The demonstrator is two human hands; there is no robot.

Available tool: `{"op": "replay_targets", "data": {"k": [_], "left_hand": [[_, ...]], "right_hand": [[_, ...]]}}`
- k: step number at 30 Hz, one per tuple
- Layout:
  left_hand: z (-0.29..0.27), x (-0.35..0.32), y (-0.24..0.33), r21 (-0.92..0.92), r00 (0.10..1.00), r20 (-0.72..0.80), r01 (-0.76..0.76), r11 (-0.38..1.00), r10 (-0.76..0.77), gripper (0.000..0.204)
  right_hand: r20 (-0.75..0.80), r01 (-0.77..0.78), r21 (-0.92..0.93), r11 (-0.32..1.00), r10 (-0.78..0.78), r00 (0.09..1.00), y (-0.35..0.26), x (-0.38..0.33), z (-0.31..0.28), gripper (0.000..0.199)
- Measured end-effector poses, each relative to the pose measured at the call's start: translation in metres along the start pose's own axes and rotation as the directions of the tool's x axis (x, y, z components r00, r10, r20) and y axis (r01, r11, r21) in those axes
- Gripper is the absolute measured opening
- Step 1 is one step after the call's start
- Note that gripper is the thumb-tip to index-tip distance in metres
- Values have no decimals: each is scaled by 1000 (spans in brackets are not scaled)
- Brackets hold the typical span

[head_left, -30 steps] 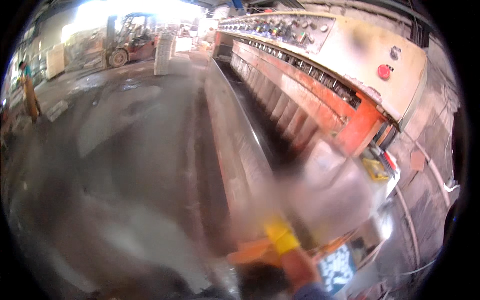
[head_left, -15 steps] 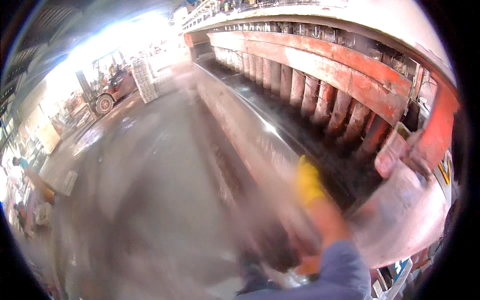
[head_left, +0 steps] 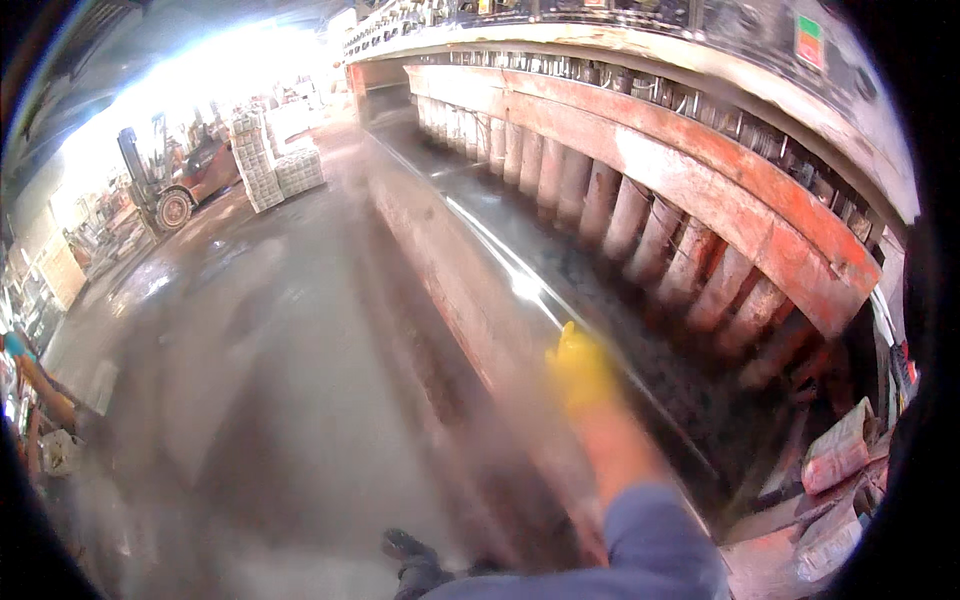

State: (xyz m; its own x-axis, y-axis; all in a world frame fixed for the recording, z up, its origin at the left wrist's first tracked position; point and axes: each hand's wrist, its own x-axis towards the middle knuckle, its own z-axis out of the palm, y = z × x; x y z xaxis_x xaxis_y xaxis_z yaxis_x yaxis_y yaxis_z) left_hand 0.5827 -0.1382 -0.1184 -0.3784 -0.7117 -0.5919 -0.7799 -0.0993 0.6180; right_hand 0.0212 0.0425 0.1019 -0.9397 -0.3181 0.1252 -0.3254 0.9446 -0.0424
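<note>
My right hand (head_left: 582, 370), in a yellow glove, is at the near rim of a long metal trough (head_left: 440, 265). It touches or hovers just over this rim; blur keeps me from telling which. The glove is smeared, so how far its fingers are curled is unclear, and I make out nothing held in it. A bare forearm and a dark blue sleeve (head_left: 660, 530) lead to it from the lower edge. Behind the rim stands a row of upright, dirty reddish cylinders (head_left: 625, 215) under a worn red beam (head_left: 690, 160). My left hand is out of view.
A green and red switch (head_left: 810, 42) sits on the machine's upper panel. Stained blocks (head_left: 840, 448) lie at the lower right. Wet grey floor (head_left: 300, 400) runs along the left, with my shoe (head_left: 408, 545) on it. A forklift (head_left: 175, 190) stands beside stacked blocks (head_left: 258, 170) farther off.
The view has shifted, bringing the machine's panel and switch in at the upper right. My right hand shows slightly farther left and lower along the trough's rim.
</note>
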Motion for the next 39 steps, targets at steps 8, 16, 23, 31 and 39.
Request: {"op": "replay_targets", "data": {"k": [8,16,23,31,39], "left_hand": [[-104,156,29,56,998,6,58,997,-59,75],[-221,300,71,61,1000,-17,24,998,-23,76],[-241,451,156,-72,991,22,-130,989,132,77],[-290,549,303,333,983,103,-179,926,153,77],[-371,635,306,178,997,-51,69,982,-61,75]], "right_hand": [[-372,-41,-13,999,33,928,-34,10,40,61],[-535,-258,19,966,228,813,-52,24,58,44],[-811,-424,50,904,284,511,-111,53,86,29],[-822,-293,-35,955,140,553,-235,191,92,38],[-613,2,140,990,85,786,-400,401,118,58]]}}
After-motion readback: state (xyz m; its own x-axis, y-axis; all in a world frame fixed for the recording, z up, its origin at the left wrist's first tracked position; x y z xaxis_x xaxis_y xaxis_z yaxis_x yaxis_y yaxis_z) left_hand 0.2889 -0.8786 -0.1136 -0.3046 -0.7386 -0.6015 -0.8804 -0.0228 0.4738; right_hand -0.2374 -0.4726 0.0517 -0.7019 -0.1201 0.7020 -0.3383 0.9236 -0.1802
